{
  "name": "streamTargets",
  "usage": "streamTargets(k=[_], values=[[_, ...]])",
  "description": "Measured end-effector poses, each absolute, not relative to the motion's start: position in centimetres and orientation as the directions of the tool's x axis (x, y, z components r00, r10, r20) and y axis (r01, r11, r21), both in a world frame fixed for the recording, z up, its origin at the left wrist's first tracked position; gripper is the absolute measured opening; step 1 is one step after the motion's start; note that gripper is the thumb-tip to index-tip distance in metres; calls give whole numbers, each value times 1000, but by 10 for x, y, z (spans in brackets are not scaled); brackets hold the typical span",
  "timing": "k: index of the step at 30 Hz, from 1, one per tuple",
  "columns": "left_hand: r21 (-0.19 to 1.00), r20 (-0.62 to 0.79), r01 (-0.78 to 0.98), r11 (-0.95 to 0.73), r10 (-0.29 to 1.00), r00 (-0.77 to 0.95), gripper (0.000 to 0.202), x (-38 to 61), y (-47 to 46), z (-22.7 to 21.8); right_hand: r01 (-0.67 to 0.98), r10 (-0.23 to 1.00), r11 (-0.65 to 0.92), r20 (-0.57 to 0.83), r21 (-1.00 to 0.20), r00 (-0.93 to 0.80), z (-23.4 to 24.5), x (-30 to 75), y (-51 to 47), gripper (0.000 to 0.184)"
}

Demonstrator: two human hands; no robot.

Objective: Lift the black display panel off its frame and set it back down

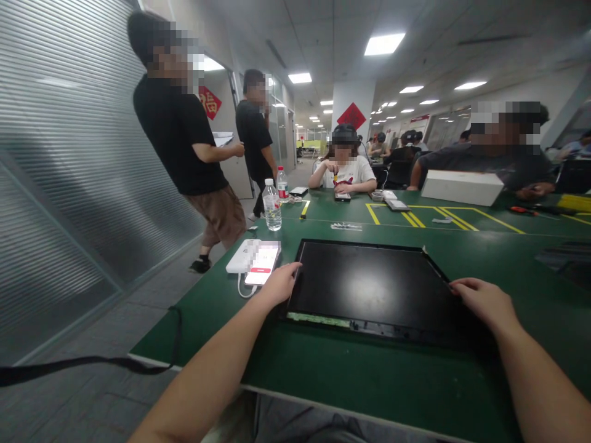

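A large flat black screen panel (369, 286) lies on the green table (351, 381) in front of me. My left hand (278, 284) rests against the panel's left edge, fingers curled onto the rim. At the panel's right edge my right hand (484, 303) lies with its fingers bent over the border. Both hands touch the panel from either side. A thin greenish strip runs along the panel's near edge.
A phone (263, 263) on a white power bank (241, 256) lies left of the panel, with a water bottle (272, 205) behind. A white box (462, 186) and tools sit farther back. Seated people work across the table; two people stand at left. A black strap (92, 362) hangs off the table's corner.
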State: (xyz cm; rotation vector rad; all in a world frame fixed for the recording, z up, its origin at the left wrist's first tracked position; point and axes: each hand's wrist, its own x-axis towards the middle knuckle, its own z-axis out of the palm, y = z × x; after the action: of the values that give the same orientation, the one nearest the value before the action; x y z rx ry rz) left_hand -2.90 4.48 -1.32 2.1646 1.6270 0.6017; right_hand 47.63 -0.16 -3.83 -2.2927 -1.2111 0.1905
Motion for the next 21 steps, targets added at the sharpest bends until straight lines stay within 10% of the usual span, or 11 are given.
streamTargets(k=[21], values=[[997,-61,43,66,992,-107,35,-27,61,-21,706,791,-433,140,-560,596,-45,478,2,26]])
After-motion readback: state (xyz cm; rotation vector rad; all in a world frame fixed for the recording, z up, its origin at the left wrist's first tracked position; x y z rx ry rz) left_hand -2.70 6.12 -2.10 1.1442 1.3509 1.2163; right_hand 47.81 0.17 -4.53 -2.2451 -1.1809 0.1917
